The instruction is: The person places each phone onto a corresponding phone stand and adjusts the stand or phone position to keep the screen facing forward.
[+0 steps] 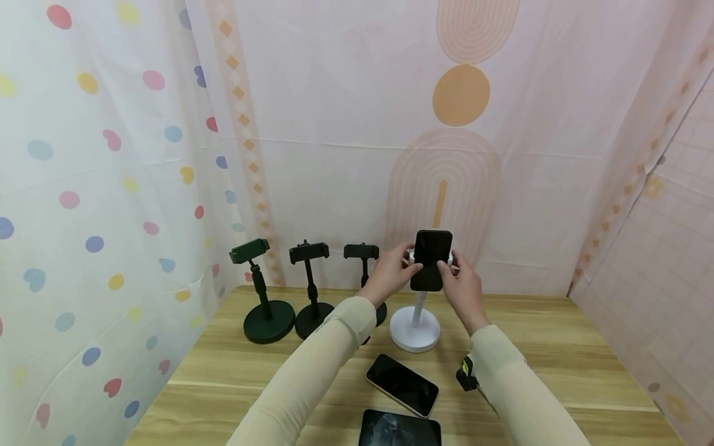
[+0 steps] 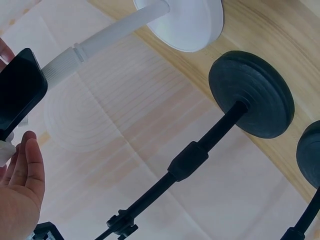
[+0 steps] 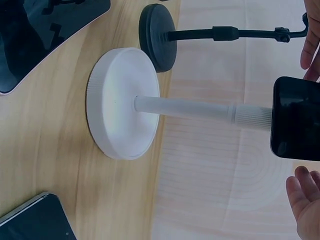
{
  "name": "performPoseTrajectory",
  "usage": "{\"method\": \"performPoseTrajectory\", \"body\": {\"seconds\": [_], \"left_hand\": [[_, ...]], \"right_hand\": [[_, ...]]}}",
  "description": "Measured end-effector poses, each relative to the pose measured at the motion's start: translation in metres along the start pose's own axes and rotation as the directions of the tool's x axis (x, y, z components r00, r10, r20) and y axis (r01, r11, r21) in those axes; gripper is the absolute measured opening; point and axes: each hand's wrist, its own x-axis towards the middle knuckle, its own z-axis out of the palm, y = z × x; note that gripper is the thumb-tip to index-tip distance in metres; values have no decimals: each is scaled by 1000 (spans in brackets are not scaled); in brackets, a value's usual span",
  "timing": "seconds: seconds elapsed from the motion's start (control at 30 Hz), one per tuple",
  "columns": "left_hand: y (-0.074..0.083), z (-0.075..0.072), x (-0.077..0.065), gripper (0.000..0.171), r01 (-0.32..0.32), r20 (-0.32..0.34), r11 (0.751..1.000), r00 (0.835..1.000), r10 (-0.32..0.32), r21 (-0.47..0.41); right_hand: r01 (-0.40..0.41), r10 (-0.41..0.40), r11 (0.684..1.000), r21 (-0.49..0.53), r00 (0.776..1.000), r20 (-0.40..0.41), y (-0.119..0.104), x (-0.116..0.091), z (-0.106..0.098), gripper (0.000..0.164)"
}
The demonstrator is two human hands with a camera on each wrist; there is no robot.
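A black smartphone [image 1: 432, 248] stands upright in the clamp of a white phone stand [image 1: 415, 330]. My left hand [image 1: 390, 272] grips the clamp's left side, its thumb over the phone's front. In the left wrist view, the fingers of that left hand [image 2: 22, 185] are beside the white clamp end [image 2: 5, 151]. At the opposite side, my right hand [image 1: 463, 288] holds the clamp, with the thumb at the phone's edge. The right wrist view shows only part of the right hand [image 3: 307, 200], and the phone's upper part is cut off.
To the left stand a green phone stand [image 1: 269, 322] and two black phone stands [image 1: 312, 317] [image 1: 362, 251], the nearer one partly behind my arm. A phone [image 1: 403, 385] and a dark-screened device [image 1: 398, 428] lie in front. Another phone [image 3: 37, 222] lies on the table [image 1: 558, 347].
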Motion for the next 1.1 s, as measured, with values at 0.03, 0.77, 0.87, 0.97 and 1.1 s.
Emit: {"method": "performPoseTrajectory", "body": {"seconds": [0.03,0.77,0.87,0.97,1.1], "left_hand": [[-1,0,-1,49,4,1,1000,1000,-4,-3],[-17,3,-21,55,24,53,999,998,-26,43],[-20,4,-26,56,39,69,997,997,-43,61],[-23,4,-31,54,39,76,997,996,-44,70],[-29,4,-37,50,37,81,996,996,-43,78]], "right_hand": [[-4,4,1000,1,1000,1,1,-1,0,57],[0,3,998,-63,999,39,16,-18,-12,56],[8,-3,996,-93,999,49,20,-21,-14,56],[13,-7,993,-117,999,51,22,-24,-17,56],[24,-17,990,-140,998,52,23,-27,-19,56]]}}
